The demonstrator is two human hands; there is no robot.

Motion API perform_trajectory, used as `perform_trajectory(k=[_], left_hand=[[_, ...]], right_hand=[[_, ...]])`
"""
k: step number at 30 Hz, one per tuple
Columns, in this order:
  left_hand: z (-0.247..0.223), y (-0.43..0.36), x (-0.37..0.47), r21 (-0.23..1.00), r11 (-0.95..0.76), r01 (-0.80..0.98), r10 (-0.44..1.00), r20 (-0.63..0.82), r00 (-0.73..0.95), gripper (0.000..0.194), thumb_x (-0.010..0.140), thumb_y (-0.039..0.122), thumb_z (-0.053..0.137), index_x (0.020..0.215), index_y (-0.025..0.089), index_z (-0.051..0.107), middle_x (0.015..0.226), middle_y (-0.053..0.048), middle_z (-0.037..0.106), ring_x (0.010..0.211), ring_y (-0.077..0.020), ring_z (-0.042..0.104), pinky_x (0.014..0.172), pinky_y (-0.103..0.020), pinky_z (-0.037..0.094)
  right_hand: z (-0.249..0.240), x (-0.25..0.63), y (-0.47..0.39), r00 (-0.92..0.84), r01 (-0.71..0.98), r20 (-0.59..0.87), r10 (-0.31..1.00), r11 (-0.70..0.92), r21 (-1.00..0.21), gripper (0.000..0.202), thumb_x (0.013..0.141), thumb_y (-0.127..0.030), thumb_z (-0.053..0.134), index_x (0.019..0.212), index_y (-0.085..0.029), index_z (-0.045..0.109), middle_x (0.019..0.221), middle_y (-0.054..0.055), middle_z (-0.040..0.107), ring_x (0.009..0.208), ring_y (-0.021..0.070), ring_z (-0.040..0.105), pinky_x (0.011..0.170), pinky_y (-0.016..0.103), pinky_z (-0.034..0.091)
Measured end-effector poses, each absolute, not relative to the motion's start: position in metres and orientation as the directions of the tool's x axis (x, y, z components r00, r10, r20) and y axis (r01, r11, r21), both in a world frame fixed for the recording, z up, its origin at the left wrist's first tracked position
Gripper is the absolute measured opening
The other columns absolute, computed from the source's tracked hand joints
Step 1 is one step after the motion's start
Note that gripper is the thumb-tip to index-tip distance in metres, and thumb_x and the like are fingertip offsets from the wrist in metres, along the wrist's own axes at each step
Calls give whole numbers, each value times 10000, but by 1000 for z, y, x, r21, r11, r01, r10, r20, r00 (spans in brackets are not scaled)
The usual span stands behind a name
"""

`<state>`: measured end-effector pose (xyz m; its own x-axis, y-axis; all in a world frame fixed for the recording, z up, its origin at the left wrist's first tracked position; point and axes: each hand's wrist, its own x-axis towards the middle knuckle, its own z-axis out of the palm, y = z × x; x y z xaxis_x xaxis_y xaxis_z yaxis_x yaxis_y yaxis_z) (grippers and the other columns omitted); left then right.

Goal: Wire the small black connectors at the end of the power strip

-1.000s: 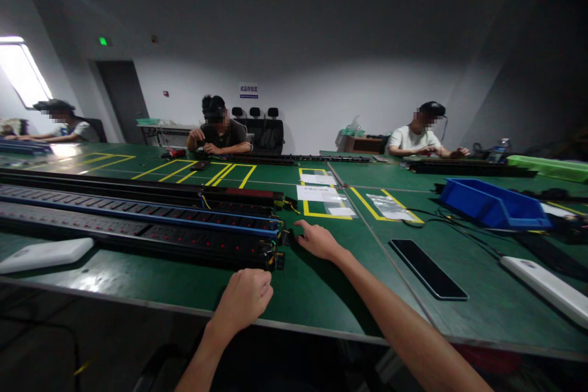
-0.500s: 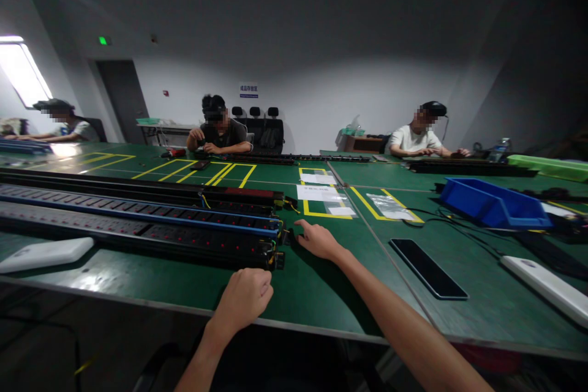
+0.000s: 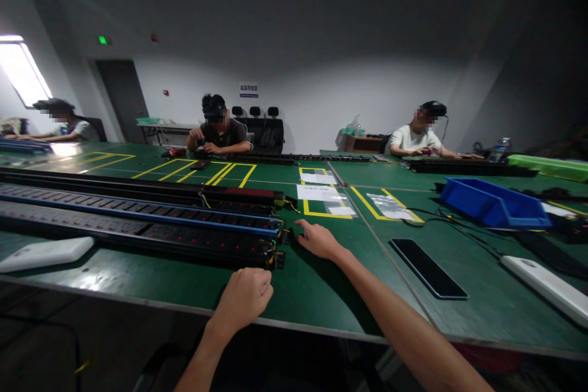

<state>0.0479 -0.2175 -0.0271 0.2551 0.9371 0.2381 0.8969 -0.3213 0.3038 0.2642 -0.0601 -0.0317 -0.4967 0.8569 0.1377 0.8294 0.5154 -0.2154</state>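
Note:
My left hand (image 3: pixel 247 295) is closed in a fist at the table's front edge, with nothing showing in it. It lies just in front of the nearest long black power strip (image 3: pixel 206 242), whose end has exposed wires (image 3: pixel 272 251). Farther forward, my right hand (image 3: pixel 318 240) rests on the green table, its index finger stretched to the left and the other fingers loosely bent; I see nothing held. That fingertip is beside the wired strip ends, apart from them. A blue-edged strip (image 3: pixel 184 211) and another black strip (image 3: pixel 160 188) lie behind the nearest one.
A phone (image 3: pixel 428 268), a white power bank (image 3: pixel 546 288) and a blue bin (image 3: pixel 493 205) with cables are on the right. Another white device (image 3: pixel 46 254) lies at left. Papers (image 3: pixel 321 193) and yellow tape mark the green table (image 3: pixel 367 257). Several people sit across it.
Both of my hands stay where they were. Across the table at right, a co-worker's hands have shifted, one reaching farther right along a black strip.

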Motion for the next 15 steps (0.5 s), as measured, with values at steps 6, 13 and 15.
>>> perform_trajectory(k=[6, 13, 15], left_hand=[[-26, -218, 48, 311, -323, 894, 937, 238, 256, 276, 793, 85, 466, 592, 181, 302, 559, 29, 400, 530, -110, 313, 575, -319, 138], [-26, -218, 48, 321, -330, 888, 934, 248, 257, 275, 792, 81, 455, 593, 180, 293, 556, 33, 383, 521, -104, 305, 570, -317, 141], [-26, -218, 48, 318, -330, 889, 934, 245, 259, 273, 792, 81, 454, 593, 181, 294, 560, 31, 386, 525, -106, 302, 570, -318, 143]], right_hand=[[-30, 264, -61, -492, 833, 127, 862, 508, -221, 467, 944, -318, 485, 1397, -207, 454, 981, 82, 730, 933, 247, 679, 720, 285, 395], [-31, 265, -60, -499, 827, 130, 857, 516, -226, 462, 946, -319, 490, 1392, -204, 455, 1014, 93, 728, 926, 245, 677, 717, 283, 391], [-32, 265, -60, -497, 827, 130, 858, 514, -227, 461, 945, -319, 490, 1391, -206, 455, 1017, 93, 728, 927, 245, 676, 722, 285, 390]])
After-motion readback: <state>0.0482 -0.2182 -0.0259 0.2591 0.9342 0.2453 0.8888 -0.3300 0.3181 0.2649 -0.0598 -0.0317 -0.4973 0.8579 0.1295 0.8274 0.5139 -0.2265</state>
